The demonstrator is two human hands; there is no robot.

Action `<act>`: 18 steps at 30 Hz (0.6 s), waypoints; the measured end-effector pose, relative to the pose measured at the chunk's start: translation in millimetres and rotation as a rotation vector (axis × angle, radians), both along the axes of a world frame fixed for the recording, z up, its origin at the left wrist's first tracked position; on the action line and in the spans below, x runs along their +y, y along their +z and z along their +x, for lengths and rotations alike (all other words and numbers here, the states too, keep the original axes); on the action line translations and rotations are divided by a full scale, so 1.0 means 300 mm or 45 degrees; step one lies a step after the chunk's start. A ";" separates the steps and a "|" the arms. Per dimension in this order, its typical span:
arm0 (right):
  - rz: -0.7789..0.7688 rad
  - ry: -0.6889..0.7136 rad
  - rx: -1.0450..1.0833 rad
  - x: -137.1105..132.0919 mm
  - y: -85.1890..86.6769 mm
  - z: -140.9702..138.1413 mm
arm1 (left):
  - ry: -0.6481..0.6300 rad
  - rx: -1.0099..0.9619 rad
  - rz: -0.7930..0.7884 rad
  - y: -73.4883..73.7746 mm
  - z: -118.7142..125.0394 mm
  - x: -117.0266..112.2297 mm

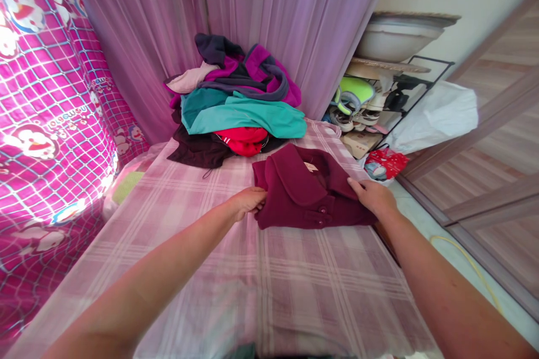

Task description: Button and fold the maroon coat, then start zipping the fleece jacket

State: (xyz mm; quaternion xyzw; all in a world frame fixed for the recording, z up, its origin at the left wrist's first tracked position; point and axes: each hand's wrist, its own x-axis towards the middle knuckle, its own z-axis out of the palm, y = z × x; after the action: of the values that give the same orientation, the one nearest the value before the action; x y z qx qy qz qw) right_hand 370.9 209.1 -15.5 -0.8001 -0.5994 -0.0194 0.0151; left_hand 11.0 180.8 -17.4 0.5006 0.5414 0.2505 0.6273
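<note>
A maroon coat (290, 202), folded into a compact bundle with its collar and buttons facing up, lies on the plaid cloth (202, 258). My left hand (249, 202) pinches the coat's left edge, its fingertips partly hidden. At the opposite side, my right hand (373, 195) grips the right edge near the collar, thumb on top and the other fingers out of sight beneath the fabric. A pale label (310, 166) shows inside the collar.
Behind the coat is a heap of clothes: a teal garment (248, 114), a red one (244, 140), a black one (196, 148) and purple ones. Purple curtains (261, 5) hang behind. A shoe rack (429, 87) stands right, a patterned pink curtain (50, 151) left.
</note>
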 end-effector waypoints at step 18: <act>-0.137 -0.042 -0.028 -0.035 0.044 -0.059 | 0.092 0.245 0.371 0.031 -0.069 -0.071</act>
State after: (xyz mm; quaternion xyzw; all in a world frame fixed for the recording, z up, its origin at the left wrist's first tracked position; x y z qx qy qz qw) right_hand 353.1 198.7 -2.4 -0.8093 -0.5863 0.0038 -0.0347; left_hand -9.7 159.5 -8.2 0.5881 0.5745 0.2995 0.4842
